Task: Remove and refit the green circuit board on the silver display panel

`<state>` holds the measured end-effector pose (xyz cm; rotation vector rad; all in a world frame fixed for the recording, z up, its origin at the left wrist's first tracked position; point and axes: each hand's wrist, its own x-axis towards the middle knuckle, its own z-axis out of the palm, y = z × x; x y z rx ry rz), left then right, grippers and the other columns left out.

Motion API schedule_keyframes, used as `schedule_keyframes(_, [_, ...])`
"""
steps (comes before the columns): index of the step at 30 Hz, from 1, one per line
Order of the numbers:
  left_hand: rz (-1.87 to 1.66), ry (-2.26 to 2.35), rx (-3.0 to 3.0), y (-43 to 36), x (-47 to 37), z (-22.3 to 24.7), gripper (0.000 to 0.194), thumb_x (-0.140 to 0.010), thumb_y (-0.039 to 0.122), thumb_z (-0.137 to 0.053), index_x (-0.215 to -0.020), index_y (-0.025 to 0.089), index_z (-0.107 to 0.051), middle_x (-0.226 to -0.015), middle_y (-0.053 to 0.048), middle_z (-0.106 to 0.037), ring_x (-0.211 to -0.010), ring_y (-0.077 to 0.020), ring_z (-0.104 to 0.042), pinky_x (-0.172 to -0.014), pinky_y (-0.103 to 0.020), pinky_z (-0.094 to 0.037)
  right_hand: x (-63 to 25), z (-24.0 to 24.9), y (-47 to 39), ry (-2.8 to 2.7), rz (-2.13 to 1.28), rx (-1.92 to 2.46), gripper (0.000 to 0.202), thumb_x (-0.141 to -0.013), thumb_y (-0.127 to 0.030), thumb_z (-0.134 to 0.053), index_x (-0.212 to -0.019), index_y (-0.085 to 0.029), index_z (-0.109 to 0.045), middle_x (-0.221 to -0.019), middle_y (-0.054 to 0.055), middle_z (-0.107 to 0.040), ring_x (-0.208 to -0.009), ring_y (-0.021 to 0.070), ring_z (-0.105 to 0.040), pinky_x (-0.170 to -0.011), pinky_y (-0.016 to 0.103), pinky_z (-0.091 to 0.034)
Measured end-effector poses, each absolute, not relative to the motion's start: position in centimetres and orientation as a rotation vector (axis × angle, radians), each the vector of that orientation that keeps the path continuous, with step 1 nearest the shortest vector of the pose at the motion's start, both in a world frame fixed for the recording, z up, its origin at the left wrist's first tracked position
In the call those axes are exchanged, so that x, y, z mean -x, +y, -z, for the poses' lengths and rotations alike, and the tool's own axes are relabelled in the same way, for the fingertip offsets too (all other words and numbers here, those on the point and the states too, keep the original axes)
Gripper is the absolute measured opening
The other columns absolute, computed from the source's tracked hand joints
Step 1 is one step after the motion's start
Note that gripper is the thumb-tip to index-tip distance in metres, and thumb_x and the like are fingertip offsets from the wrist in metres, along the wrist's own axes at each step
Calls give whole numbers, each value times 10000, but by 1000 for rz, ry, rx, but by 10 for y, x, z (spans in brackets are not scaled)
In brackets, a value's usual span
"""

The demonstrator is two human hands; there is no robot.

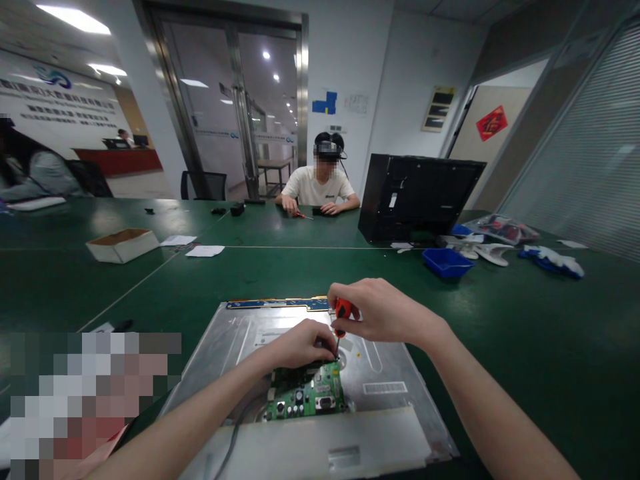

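Note:
My right hand (375,310) is closed around the red and black handle of a screwdriver (343,310), which stands nearly upright with its shaft pointing down. The shaft's tip meets the upper right corner of a green circuit board (307,393). My left hand (303,343) rests over the board's upper edge, fingers curled together beside the screwdriver tip; what they pinch, if anything, is hidden. The board sits on a silvery metal panel (395,367) lying flat before me. A blue circuit strip (270,304) runs along the panel's far edge, and a grey cable (234,440) trails from near the board.
Across the green table (280,267) sits a person (320,180) with a hand near another screwdriver. A black monitor (420,197) stands at the right, by a blue tray (447,263) and gloves (553,260). A white box (123,247) and papers (205,251) lie left.

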<state>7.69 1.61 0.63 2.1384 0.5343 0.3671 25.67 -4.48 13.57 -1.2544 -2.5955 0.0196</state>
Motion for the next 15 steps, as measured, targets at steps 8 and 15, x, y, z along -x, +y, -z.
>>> schedule_keyframes(8, [-340,548,-2139,15,-78,-7,101,-740,104,-664,-807,149,-724,-776,-8,-700,-734,-157,-616,-714,-217,-437,-254,-138,-47,-2648,123,1314,189,-799,-348,-666,-878,-228,-542,-743,-15,-663,-640,147,-578,-527,254,-241])
schedule_keyframes(15, [-376,521,-2129,15,-77,-7,99,-743,119,-673,-825,140,-726,-789,-17,-703,-738,-161,-620,-710,-220,-442,-256,-140,-50,-2641,46,1339,198,-803,-349,-649,-898,-217,-537,-800,-5,-670,-685,146,-582,-547,254,-270])
